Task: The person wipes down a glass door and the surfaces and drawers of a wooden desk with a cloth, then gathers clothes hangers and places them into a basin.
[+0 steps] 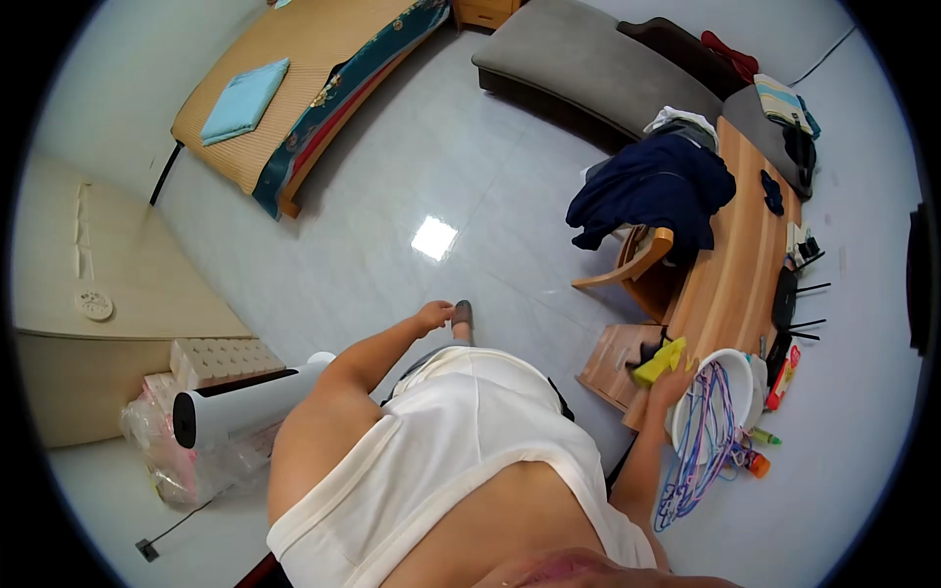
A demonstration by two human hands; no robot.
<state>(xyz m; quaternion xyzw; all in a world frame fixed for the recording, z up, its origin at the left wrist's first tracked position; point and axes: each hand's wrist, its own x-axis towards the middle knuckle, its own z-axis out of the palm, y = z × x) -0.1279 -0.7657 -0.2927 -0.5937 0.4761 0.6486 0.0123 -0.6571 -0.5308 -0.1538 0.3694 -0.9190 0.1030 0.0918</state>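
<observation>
My left hand hangs over the floor beside my shoe, its fingers loosely bent and nothing visible in it. On the right, my right hand grips a yellow cloth above a lower wooden surface at the near end of the wooden desk. A small dark item lies partly hidden behind the cloth. Right beside that hand stands a white bucket with blue and purple hangers sticking out.
A wooden chair draped with dark blue clothing is against the desk. Routers sit along the wall. Beyond are a grey sofa and a bed. A white appliance and plastic-wrapped packs stand at left.
</observation>
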